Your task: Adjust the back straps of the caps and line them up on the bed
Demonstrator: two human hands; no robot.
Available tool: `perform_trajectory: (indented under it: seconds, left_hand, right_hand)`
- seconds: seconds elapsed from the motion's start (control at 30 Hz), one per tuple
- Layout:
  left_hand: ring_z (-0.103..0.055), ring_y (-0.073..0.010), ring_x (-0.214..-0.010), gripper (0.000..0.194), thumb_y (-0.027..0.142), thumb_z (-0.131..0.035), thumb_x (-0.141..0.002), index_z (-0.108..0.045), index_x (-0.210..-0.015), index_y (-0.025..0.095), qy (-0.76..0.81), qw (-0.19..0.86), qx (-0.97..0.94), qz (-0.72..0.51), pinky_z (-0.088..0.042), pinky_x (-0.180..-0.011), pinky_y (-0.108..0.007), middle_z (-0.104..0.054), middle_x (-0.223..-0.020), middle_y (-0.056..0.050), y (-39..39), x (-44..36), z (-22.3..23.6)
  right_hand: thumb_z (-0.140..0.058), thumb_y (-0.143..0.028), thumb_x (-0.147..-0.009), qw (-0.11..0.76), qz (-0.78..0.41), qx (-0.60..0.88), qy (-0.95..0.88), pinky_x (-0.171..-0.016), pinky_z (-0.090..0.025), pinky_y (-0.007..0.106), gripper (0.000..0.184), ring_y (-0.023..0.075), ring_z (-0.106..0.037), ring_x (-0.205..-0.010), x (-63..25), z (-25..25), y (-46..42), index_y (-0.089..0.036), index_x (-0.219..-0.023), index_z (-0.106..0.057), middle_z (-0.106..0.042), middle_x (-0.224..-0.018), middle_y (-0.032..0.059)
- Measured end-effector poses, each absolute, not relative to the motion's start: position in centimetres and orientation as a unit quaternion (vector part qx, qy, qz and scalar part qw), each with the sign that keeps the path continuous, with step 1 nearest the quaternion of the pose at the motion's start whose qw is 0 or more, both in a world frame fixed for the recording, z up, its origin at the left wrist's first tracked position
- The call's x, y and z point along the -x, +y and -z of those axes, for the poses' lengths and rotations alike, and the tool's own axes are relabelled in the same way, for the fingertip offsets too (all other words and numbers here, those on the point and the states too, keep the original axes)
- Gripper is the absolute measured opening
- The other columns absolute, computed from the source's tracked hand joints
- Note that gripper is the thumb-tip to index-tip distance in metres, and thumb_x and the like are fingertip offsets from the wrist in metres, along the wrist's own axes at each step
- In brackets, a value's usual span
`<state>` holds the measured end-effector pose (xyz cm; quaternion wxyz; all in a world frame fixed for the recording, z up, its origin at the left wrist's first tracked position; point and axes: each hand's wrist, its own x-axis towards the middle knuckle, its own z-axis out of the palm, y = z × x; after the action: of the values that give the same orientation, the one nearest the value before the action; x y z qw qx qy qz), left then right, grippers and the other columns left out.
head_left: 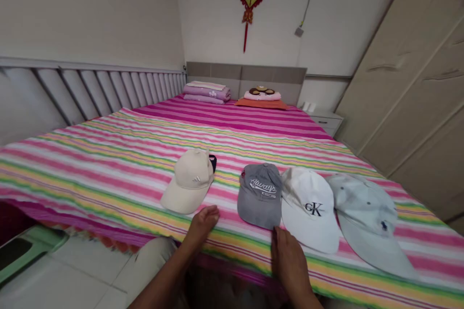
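Note:
Four caps lie on the striped bedspread. The beige cap [192, 174] is at the left, its brim toward me. My left hand [203, 222] rests just below that brim, fingers loosely bent and holding nothing. To the right sits a grey cap [260, 195] with white lettering. At the lower right corner of its brim are the fingertips of my right hand [290, 256]; they appear to touch the edge, without a visible grip. Beside it are a white cap [310, 207] with dark letters and a pale grey-green cap [369, 219] with a small dark emblem.
The striped bedspread [119, 154] covers the bed's near part. Folded purple bedding [206, 91] and an orange and pink stack [261, 99] lie by the headboard [270, 79]. A railing [108, 87] runs along the left. A green stool [39, 246] stands lower left.

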<state>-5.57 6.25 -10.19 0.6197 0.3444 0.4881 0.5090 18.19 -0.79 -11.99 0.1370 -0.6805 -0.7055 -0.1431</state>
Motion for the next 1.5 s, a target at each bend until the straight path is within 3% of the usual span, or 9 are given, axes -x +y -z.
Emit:
perform_trajectory:
  seconds: [0.17, 0.37, 0.6, 0.73, 1.03, 1.2, 1.3, 1.37, 1.5]
  left_hand:
    - [-0.065, -0.0154, -0.067, 0.004, 0.01, -0.059, -0.072, -0.059, -0.076, 0.012, 0.514, 0.612, -0.169, -0.576, -0.052, -0.067, -0.027, -0.067, -0.071, -0.008, 4.0, 10.7, 10.4]
    - [-0.064, -0.0105, -0.058, 0.012, 0.004, -0.051, -0.076, -0.056, -0.073, 0.015, 0.462, 0.576, -0.065, -0.671, -0.053, -0.06, -0.021, -0.065, -0.062, 0.0, 6.2, 13.6, 9.7]
    - [-0.065, -0.0122, -0.064, 0.034, 0.001, -0.046, -0.078, -0.054, -0.106, 0.018, 0.403, 0.631, -0.046, -0.661, -0.055, -0.068, -0.029, -0.069, -0.078, -0.003, 9.3, 13.4, 9.1]
    - [-0.065, -0.0124, -0.067, 0.04, -0.001, -0.046, -0.077, -0.054, -0.111, 0.019, 0.384, 0.613, -0.044, -0.689, -0.055, -0.07, -0.028, -0.069, -0.087, -0.004, 9.2, 14.0, 9.3]
    - [-0.064, -0.008, -0.066, 0.037, -0.004, -0.043, -0.078, -0.058, -0.103, 0.019, 0.373, 0.532, -0.03, -0.76, -0.054, -0.073, -0.025, -0.069, -0.085, -0.002, 9.9, 16.3, 8.5]
    - [-0.064, -0.0114, -0.059, 0.026, 0.002, -0.046, -0.078, -0.058, -0.096, 0.017, 0.455, 0.522, -0.088, -0.716, -0.055, -0.061, -0.026, -0.068, -0.071, -0.002, 9.7, 16.9, 8.3]
    - [-0.064, -0.0176, -0.05, 0.008, 0.014, -0.056, -0.075, -0.058, -0.082, 0.011, 0.539, 0.513, -0.125, -0.656, -0.053, -0.046, -0.027, -0.065, -0.058, -0.005, 9.2, 17.2, 8.4]
    - [-0.062, -0.0193, -0.045, 0.01, 0.018, -0.06, -0.072, -0.057, -0.07, 0.009, 0.57, 0.514, -0.131, -0.628, -0.05, -0.039, -0.025, -0.062, -0.05, -0.007, 8.8, 17.3, 8.4]
    - [-0.06, -0.0127, -0.043, 0.01, 0.01, -0.06, -0.07, -0.053, -0.062, 0.01, 0.549, 0.494, -0.123, -0.663, -0.049, -0.042, -0.018, -0.06, -0.048, -0.003, 8.4, 17.2, 7.9]
  right_hand:
    - [-0.041, -0.006, -0.076, 0.185, 0.205, 0.628, -0.728, -0.074, -0.046, 0.033, 0.031, 0.0232, -0.059, -0.087, -18.7, 15.7, -2.4, -0.012, -0.106, -0.049, -0.061, -0.103, 0.0156]
    - [-0.04, -0.003, -0.073, 0.169, 0.211, 0.622, -0.735, -0.075, -0.047, 0.034, 0.035, 0.0242, -0.059, -0.089, -18.9, 17.1, -3.0, -0.01, -0.104, -0.053, -0.06, -0.108, 0.0181]
    - [-0.039, 0.0, -0.071, 0.149, 0.241, 0.615, -0.736, -0.073, -0.048, 0.032, 0.037, 0.023, -0.06, -0.086, -18.7, 16.3, -3.1, -0.008, -0.101, -0.058, -0.062, -0.106, 0.0182]
    - [-0.038, 0.0, -0.07, 0.159, 0.252, 0.604, -0.739, -0.072, -0.046, 0.032, 0.038, 0.0236, -0.059, -0.085, -18.8, 16.4, -3.1, -0.008, -0.102, -0.057, -0.061, -0.106, 0.0183]
    - [-0.037, 0.001, -0.069, 0.209, 0.283, 0.586, -0.73, -0.071, -0.041, 0.034, 0.038, 0.0246, -0.056, -0.082, -18.8, 17.5, -2.7, -0.008, -0.102, -0.054, -0.061, -0.102, 0.0183]
    - [-0.038, 0.002, -0.067, 0.202, 0.285, 0.588, -0.73, -0.071, -0.041, 0.033, 0.039, 0.0234, -0.056, -0.08, -18.5, 16.8, -2.8, -0.008, -0.102, -0.053, -0.06, -0.102, 0.0184]
    - [-0.038, 0.0, -0.068, 0.201, 0.281, 0.586, -0.733, -0.07, -0.042, 0.033, 0.038, 0.0238, -0.056, -0.08, -18.5, 16.4, -2.9, -0.009, -0.102, -0.053, -0.06, -0.102, 0.018]
    - [-0.039, -0.001, -0.068, 0.203, 0.278, 0.587, -0.733, -0.07, -0.042, 0.033, 0.038, 0.0238, -0.056, -0.08, -18.4, 16.2, -3.0, -0.01, -0.103, -0.053, -0.06, -0.103, 0.0177]
    - [-0.038, -0.001, -0.069, 0.198, 0.264, 0.589, -0.738, -0.071, -0.042, 0.034, 0.039, 0.0248, -0.056, -0.083, -18.5, 16.2, -3.0, -0.01, -0.103, -0.053, -0.06, -0.105, 0.0179]
